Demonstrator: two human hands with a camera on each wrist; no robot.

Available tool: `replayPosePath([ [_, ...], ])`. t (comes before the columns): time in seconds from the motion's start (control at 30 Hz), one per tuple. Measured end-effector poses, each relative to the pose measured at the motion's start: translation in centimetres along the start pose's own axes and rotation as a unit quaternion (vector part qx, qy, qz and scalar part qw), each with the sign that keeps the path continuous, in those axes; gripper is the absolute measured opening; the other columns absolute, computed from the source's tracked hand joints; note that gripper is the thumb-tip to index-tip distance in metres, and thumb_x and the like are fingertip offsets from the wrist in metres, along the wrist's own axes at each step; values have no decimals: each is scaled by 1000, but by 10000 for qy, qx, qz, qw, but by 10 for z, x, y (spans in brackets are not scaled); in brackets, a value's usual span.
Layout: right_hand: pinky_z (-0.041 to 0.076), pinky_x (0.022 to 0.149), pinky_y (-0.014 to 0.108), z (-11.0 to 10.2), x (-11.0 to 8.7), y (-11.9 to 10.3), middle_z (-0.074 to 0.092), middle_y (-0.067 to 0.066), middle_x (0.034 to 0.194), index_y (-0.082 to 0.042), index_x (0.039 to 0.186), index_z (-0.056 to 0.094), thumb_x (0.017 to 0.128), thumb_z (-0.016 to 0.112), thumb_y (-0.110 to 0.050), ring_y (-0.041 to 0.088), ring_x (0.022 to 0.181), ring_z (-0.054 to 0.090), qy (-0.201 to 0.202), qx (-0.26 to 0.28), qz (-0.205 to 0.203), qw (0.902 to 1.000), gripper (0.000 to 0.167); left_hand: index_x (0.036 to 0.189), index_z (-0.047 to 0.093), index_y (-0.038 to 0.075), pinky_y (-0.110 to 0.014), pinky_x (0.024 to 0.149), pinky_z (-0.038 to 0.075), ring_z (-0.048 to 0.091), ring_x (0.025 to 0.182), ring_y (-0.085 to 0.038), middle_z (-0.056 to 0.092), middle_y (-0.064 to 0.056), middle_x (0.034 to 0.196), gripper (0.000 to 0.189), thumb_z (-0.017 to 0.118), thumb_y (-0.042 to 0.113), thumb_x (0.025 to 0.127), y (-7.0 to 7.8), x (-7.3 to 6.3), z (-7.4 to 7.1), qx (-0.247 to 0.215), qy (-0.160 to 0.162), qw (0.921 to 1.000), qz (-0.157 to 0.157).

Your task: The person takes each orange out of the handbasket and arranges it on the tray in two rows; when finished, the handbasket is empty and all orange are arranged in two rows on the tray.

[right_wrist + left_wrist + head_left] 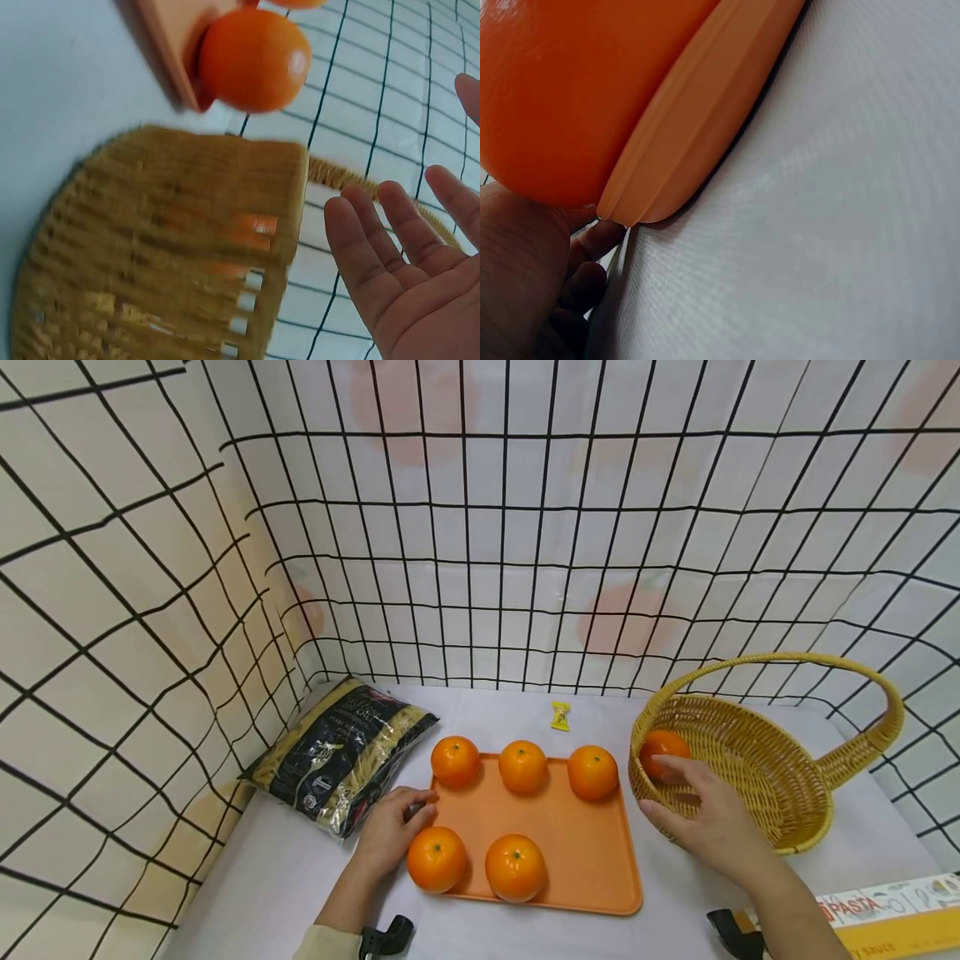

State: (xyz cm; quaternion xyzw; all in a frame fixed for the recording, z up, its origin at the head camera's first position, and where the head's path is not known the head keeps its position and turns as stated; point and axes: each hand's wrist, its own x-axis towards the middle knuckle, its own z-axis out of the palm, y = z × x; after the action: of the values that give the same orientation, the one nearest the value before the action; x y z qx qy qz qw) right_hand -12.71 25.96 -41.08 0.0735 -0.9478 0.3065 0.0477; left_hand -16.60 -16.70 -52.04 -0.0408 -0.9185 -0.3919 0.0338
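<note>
My left hand grips the left edge of an orange tray, thumb and fingers at its rim. In the left wrist view, fingers curl by the tray's edge below a big orange. Three oranges line the tray's far side, among them the middle one; two more sit along the near side, one beside my left hand. My right hand hovers over the left rim of a wicker basket, fingers spread and holding nothing. Just beyond its fingertips, an orange lies inside the basket.
A black and gold plastic bag of pasta lies left of the tray. Behind the tray is a small yellow wrapped candy. A pasta box lies at the front right. Black wire grid encloses the table at the back and sides.
</note>
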Motion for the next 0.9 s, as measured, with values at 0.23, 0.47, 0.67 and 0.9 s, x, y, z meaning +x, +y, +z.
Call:
replayPosePath([
  [0.23,53,91,62,-17,3,14,51,24,141,-11,149,46,92,74,-47,49,118,60,-120,-246,216,9994,73,117,77,20,-33,86,52,65,96,-13,72,4,109,24,75,24,93,-3,0,2,75,189,9993,306],
  [0.47,52,87,64,-29,12,28,46,29,144,-7,151,44,92,70,-54,52,119,57,-280,-611,418,9969,80,116,77,20,-32,85,52,64,95,-13,72,4,110,23,75,23,94,-3,-1,2,46,168,9994,297],
  [0.67,49,88,68,-33,20,39,42,32,148,-4,153,41,90,72,-55,52,121,54,-537,-892,341,9940,87,116,77,19,-31,84,52,64,94,-12,72,4,109,23,75,22,94,-2,-1,1,25,163,9995,272],
  [0.9,43,92,75,-29,30,51,41,35,147,0,154,36,88,72,-59,57,126,48,-788,-1299,185,9882,95,116,77,21,-33,86,52,64,96,-13,72,4,110,23,74,23,94,-2,-1,1,59,156,9995,250],
])
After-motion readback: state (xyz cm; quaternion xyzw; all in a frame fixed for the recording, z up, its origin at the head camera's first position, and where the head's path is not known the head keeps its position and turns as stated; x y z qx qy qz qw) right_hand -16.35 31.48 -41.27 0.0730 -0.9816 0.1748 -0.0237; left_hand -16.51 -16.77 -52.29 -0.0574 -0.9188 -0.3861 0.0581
